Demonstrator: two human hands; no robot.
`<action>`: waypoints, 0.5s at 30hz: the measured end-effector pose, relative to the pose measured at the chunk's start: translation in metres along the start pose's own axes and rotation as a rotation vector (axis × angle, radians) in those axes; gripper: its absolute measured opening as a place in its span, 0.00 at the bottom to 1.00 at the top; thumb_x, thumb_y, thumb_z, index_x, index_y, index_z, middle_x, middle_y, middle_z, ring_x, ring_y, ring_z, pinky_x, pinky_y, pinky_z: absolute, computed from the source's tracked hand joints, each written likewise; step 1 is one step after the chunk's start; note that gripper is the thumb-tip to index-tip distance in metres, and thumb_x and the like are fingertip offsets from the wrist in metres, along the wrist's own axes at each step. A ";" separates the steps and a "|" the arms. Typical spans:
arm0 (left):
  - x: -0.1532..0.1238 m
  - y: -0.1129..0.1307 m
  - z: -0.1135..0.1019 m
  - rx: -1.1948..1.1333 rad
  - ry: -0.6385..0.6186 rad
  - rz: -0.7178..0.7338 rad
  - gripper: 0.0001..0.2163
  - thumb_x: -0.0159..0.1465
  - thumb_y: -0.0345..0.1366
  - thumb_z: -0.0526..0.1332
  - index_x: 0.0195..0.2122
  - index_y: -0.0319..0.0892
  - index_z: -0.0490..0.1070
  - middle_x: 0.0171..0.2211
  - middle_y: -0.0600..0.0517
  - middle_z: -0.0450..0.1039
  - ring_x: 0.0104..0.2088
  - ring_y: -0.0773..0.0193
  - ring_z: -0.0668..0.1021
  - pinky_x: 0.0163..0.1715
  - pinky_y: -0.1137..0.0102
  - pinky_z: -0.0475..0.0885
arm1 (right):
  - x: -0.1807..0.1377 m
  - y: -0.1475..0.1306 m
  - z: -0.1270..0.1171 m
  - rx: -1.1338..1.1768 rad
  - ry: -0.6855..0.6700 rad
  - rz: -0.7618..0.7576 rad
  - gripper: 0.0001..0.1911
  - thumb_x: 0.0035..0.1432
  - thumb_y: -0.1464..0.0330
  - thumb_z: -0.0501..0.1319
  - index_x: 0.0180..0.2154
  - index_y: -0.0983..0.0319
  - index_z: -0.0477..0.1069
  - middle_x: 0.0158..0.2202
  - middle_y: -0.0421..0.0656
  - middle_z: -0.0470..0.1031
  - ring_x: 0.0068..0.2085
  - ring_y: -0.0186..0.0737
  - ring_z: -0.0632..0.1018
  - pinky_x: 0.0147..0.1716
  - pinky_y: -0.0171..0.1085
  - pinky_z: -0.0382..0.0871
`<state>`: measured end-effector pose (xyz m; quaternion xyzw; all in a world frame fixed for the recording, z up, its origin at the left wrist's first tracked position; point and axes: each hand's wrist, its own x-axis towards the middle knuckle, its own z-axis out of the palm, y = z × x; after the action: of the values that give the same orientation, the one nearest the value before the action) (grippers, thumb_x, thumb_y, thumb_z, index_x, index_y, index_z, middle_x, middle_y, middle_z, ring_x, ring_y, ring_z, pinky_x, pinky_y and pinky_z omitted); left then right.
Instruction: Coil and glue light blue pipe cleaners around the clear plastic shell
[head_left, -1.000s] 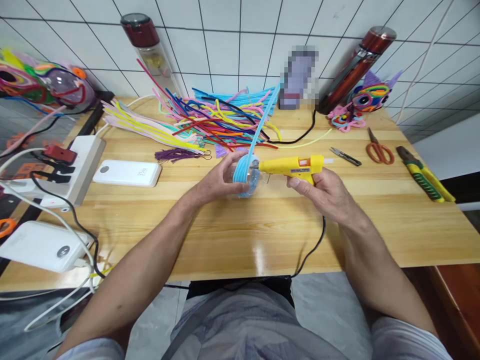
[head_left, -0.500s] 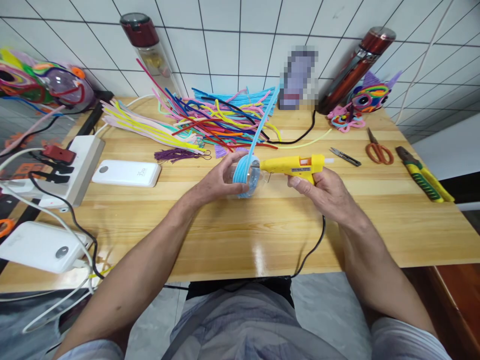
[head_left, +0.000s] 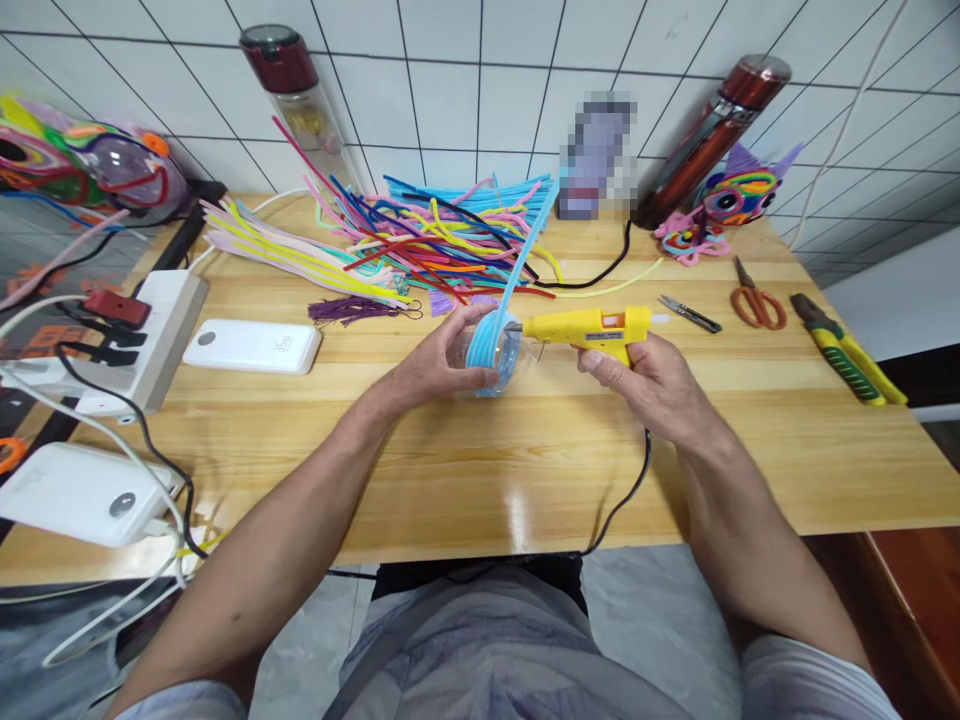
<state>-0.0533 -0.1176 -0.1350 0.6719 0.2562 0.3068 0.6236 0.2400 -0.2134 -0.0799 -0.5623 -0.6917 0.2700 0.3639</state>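
Observation:
My left hand [head_left: 442, 358] is wrapped round a clear plastic bottle piece [head_left: 511, 362], lying on its side just above the table. Several turns of light blue pipe cleaner [head_left: 486, 343] circle it, and the loose end rises up and away toward the back. In my right hand [head_left: 651, 385] is a yellow hot glue gun [head_left: 585, 328], gripped by its handle. Its metal nozzle meets the bottle piece beside the blue turns; whether glue is coming out is too small to see. A whitish glue stick pokes out of the gun's rear.
Behind my hands lies a heap of coloured pipe cleaners [head_left: 442, 240]. Small snips [head_left: 690, 314], scissors [head_left: 757, 300] and pliers [head_left: 847, 350] lie at right. A power bank [head_left: 253, 346] and a power strip [head_left: 154, 340] are at left. The gun's black cord [head_left: 626, 510] drops over the front edge.
The glue gun's nozzle has shifted very slightly at the bottle piece, and the loose pipe cleaner end leans a little more to the right. Both hands keep their grips.

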 end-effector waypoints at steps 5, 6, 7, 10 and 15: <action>0.000 -0.001 -0.001 0.005 -0.001 0.002 0.47 0.56 0.49 0.81 0.75 0.49 0.65 0.77 0.41 0.66 0.74 0.38 0.73 0.73 0.46 0.73 | 0.000 0.001 0.000 -0.006 0.012 0.009 0.30 0.68 0.37 0.66 0.37 0.57 0.80 0.32 0.41 0.79 0.31 0.41 0.75 0.34 0.42 0.71; 0.000 -0.002 -0.001 0.003 0.002 0.004 0.47 0.56 0.48 0.81 0.74 0.49 0.65 0.77 0.41 0.66 0.75 0.38 0.72 0.74 0.47 0.72 | 0.000 0.002 0.000 -0.008 0.013 0.011 0.30 0.68 0.37 0.66 0.36 0.57 0.80 0.31 0.41 0.78 0.31 0.41 0.75 0.34 0.42 0.70; 0.000 -0.002 -0.001 0.001 0.004 0.005 0.47 0.56 0.47 0.81 0.74 0.49 0.66 0.77 0.41 0.66 0.76 0.39 0.71 0.75 0.47 0.71 | 0.000 0.002 0.000 -0.008 0.015 0.014 0.30 0.68 0.37 0.66 0.36 0.57 0.80 0.31 0.42 0.78 0.31 0.41 0.75 0.33 0.42 0.70; 0.000 -0.002 -0.001 -0.013 0.001 0.006 0.46 0.55 0.46 0.82 0.74 0.48 0.65 0.77 0.40 0.66 0.76 0.38 0.71 0.75 0.46 0.70 | 0.000 0.001 0.000 0.001 0.022 0.022 0.29 0.67 0.37 0.66 0.38 0.57 0.81 0.32 0.42 0.78 0.32 0.42 0.75 0.34 0.42 0.71; 0.001 -0.003 -0.001 -0.017 -0.008 0.010 0.47 0.55 0.46 0.81 0.74 0.48 0.64 0.76 0.40 0.66 0.74 0.39 0.73 0.74 0.46 0.72 | 0.001 -0.002 -0.001 0.032 0.021 0.056 0.26 0.66 0.41 0.69 0.40 0.57 0.82 0.30 0.41 0.77 0.33 0.44 0.77 0.37 0.44 0.72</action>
<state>-0.0534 -0.1163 -0.1379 0.6691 0.2477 0.3091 0.6288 0.2394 -0.2125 -0.0780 -0.5784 -0.6674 0.2852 0.3726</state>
